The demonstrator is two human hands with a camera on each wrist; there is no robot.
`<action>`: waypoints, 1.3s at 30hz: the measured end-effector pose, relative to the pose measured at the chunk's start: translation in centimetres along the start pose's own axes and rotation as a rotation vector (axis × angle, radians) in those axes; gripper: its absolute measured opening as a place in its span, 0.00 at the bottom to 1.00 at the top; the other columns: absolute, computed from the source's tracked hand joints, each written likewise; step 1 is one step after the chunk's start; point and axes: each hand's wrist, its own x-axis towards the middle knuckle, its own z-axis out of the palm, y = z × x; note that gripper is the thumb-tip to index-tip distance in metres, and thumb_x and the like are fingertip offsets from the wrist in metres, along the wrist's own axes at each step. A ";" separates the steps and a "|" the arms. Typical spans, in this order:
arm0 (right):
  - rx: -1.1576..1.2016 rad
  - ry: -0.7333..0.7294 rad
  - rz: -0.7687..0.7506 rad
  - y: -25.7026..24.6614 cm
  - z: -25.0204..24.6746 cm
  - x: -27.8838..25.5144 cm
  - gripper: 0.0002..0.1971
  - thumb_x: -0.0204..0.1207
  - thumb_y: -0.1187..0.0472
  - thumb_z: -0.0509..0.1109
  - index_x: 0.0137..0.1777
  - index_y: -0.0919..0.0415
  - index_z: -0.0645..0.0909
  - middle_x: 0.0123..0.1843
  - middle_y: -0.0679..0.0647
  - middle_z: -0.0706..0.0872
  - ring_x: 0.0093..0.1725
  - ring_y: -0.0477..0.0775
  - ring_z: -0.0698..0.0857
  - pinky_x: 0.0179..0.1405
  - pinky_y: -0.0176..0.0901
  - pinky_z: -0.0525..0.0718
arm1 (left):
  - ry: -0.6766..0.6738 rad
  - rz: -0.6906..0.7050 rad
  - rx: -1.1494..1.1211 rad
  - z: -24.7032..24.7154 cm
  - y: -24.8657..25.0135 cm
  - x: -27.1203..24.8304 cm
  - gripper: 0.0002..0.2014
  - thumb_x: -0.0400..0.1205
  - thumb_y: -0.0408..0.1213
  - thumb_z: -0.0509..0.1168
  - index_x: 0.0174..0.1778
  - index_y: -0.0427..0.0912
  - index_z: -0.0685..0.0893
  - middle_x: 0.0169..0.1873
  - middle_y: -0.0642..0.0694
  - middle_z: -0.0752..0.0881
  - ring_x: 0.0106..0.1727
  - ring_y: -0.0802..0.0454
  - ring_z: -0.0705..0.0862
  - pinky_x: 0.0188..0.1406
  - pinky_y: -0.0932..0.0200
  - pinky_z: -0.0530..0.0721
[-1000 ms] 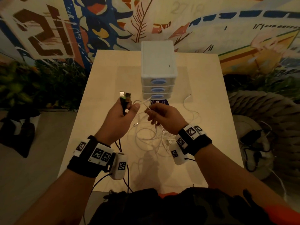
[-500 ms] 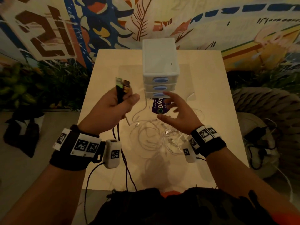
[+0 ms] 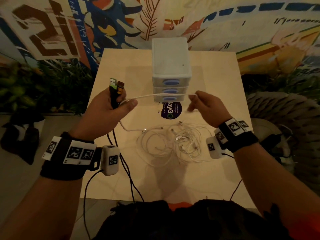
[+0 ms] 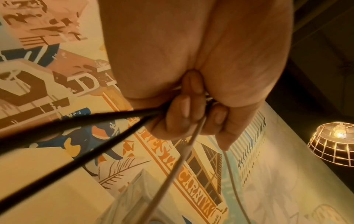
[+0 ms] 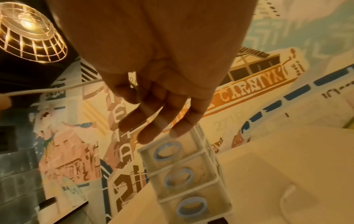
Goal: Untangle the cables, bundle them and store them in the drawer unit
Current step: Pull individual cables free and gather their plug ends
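My left hand (image 3: 112, 108) is raised over the table and grips two black cables (image 4: 76, 125). Their USB plugs (image 3: 116, 86) stick up above the fist. Its thumb also pinches a white cable (image 3: 155, 96), which runs taut across to my right hand (image 3: 206, 108). There the thumb and forefinger pinch its far end while the other fingers (image 5: 153, 128) stay loosely extended. A tangle of white cables (image 3: 181, 142) lies on the table below both hands. The white three-drawer unit (image 3: 171, 66) with blue handles stands behind, all drawers closed.
The light table (image 3: 216, 84) is narrow, its side edges close to both wrists. A round purple sticker (image 3: 171, 110) lies in front of the drawer unit. Plants and a dark bag (image 3: 19, 135) are on the floor to the left, a thick woven rope object (image 3: 284, 115) to the right.
My right hand, open over the pile half a second ago, has risen and moved right, drawing a white cable taut. My left thumb now holds that cable with the black ones.
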 end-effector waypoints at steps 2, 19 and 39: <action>0.079 0.016 0.037 0.6 -0.8 -0.6 0.18 0.90 0.46 0.59 0.42 0.56 0.80 0.36 0.48 0.91 0.42 0.50 0.89 0.55 0.61 0.85 | 0.034 -0.023 0.001 0.0 -0.6 0.0 0.20 0.84 0.37 0.72 0.35 0.49 0.66 0.25 0.53 0.70 0.27 0.55 0.69 0.33 0.64 0.72; -0.077 -0.178 0.198 4.9 1.5 -5.5 0.15 0.86 0.42 0.63 0.47 0.48 0.85 0.37 0.47 0.86 0.39 0.43 0.83 0.42 0.47 0.76 | 0.161 -0.061 -0.050 0.5 -0.6 0.4 0.18 0.85 0.49 0.69 0.36 0.55 0.67 0.24 0.54 0.71 0.26 0.48 0.72 0.30 0.51 0.75; 0.171 -0.252 0.176 0.4 8.1 -0.7 0.19 0.90 0.45 0.56 0.47 0.55 0.80 0.40 0.50 0.84 0.43 0.59 0.85 0.46 0.51 0.83 | 0.237 -0.038 -0.111 2.8 0.0 0.3 0.22 0.78 0.47 0.78 0.49 0.32 0.79 0.41 0.56 0.86 0.23 0.58 0.69 0.25 0.65 0.69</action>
